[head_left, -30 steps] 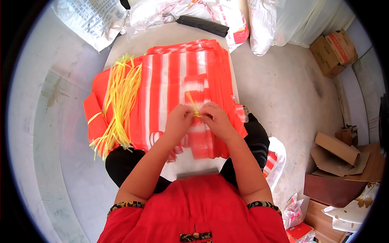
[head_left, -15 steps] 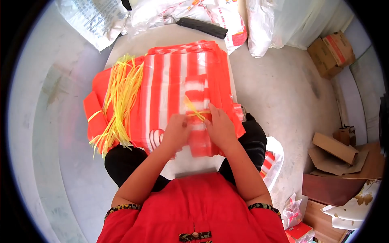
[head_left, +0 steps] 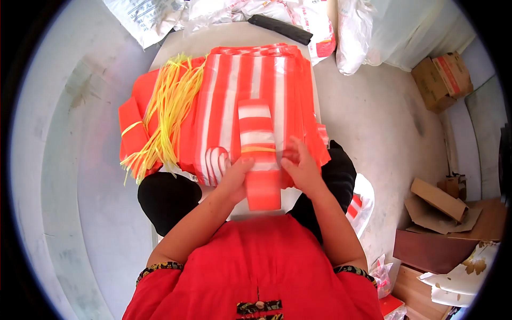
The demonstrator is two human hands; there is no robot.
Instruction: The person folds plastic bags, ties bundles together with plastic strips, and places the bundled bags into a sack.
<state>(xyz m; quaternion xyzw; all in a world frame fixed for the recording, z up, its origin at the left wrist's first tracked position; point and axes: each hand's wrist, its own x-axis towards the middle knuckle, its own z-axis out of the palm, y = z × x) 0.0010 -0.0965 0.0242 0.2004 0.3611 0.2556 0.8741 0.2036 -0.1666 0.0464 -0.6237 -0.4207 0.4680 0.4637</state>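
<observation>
A folded bundle of red-and-white striped plastic bags [head_left: 261, 184] stretches lengthwise in front of me, with a yellow tie [head_left: 258, 150] across its middle. My left hand [head_left: 234, 178] grips the bundle's left edge, thumb on top. On the other side, my right hand [head_left: 303, 169] is beside the right edge, fingers apart and slightly blurred; whether a fingertip touches the bundle is hard to tell. Beneath lies a big stack of striped bags [head_left: 224, 101]. A hank of yellow ties [head_left: 170, 106] is draped over its left part. Near my left hand sits a folded striped piece [head_left: 217, 160].
Another red bundle with a yellow tie [head_left: 133, 128] lies at the stack's left. At the back are a black rod-like object [head_left: 280, 29] and white printed sacks [head_left: 144, 21]. Cardboard boxes [head_left: 442, 80] stand to the right, and a white bag [head_left: 362, 208] is beside my right leg.
The bundle has been turned over: the yellow bow no longer shows, just a flat band. My right hand has moved off the knot to the bundle's right side. The view has shifted slightly.
</observation>
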